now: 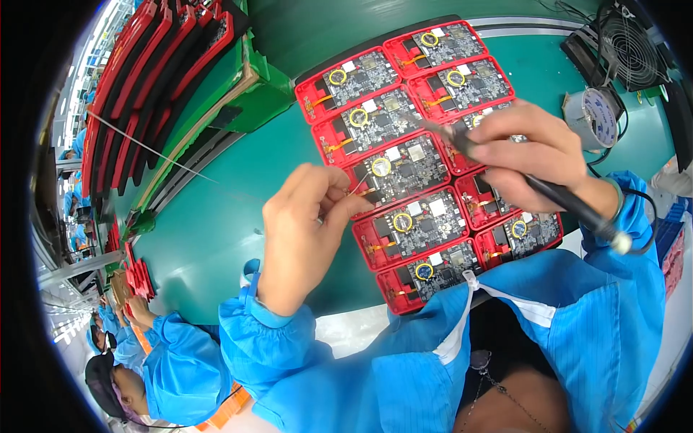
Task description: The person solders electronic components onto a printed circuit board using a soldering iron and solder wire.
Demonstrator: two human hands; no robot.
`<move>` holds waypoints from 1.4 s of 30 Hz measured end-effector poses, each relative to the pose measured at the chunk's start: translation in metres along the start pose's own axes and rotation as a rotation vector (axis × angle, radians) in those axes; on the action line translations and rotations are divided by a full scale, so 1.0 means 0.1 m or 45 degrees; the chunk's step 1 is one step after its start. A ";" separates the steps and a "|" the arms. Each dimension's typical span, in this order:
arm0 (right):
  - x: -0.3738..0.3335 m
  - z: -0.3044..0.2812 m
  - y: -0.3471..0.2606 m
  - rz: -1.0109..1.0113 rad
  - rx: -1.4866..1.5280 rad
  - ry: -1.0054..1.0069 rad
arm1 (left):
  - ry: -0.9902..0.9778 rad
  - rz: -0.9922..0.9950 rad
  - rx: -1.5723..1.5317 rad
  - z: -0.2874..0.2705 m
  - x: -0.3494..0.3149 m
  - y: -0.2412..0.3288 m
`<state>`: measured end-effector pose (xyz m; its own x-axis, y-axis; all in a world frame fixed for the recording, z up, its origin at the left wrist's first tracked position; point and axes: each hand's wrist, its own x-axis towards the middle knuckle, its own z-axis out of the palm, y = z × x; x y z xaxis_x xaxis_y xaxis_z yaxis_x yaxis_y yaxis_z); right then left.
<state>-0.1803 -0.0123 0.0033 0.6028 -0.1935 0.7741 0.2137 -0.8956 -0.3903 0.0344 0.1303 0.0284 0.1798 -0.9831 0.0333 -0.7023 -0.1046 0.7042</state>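
My left hand (pixel 307 220) is closed in a pinch on a thin wire, probably solder wire (pixel 358 185). It reaches toward a yellow-ringed round part (pixel 381 167) on a circuit board (pixel 415 177) in a red housing. Held like a pen, a black soldering iron (pixel 567 198) lies in my right hand (pixel 530 144). Its blurred tip points left, over the boards and apart from the wire. Several more red housings (pixel 363 249) with boards sit side by side in two columns beneath and around my hands.
Red and black frames (pixel 137 86) stand racked beside a green box (pixel 263 83) at the far left. A tape roll (pixel 588 119) and a black fan (pixel 632 47) are on the green table (pixel 195 245) at the right. A co-worker in blue (pixel 184 372) sits at the lower left.
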 end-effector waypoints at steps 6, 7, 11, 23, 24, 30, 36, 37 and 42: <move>0.16 0.27 0.15 -0.182 -0.317 -0.108 | -0.033 0.212 -0.234 0.04 0.26 0.30; 0.18 0.32 0.19 -0.236 -0.357 -0.095 | -0.034 0.217 -0.233 0.05 0.31 0.32; 0.23 0.37 0.33 -0.332 -0.364 -0.014 | -0.022 0.439 -0.055 -0.03 0.35 0.31; -0.16 0.11 0.34 0.311 0.212 0.323 | 0.199 0.053 -0.308 0.01 0.17 -0.25; -0.19 0.11 0.30 0.534 0.380 0.352 | 0.198 0.050 -0.318 0.06 0.18 -0.29; -0.06 0.20 0.37 0.815 0.496 0.370 | 0.213 0.050 -0.131 0.10 0.30 -0.39; 0.03 0.34 0.53 0.493 0.337 0.459 | 0.250 0.256 0.135 0.04 0.35 -0.37; 0.03 0.32 0.50 0.551 0.408 0.417 | 0.250 0.261 0.136 0.06 0.35 -0.40; -0.02 0.33 0.50 0.570 0.446 0.464 | 0.203 0.238 0.041 0.07 0.48 -0.39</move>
<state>-0.1456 -0.0431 -0.0341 0.4067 -0.6933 0.5950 0.2771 -0.5270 -0.8034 0.0655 0.0860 -0.0018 0.1490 -0.9501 0.2742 -0.7547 0.0700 0.6523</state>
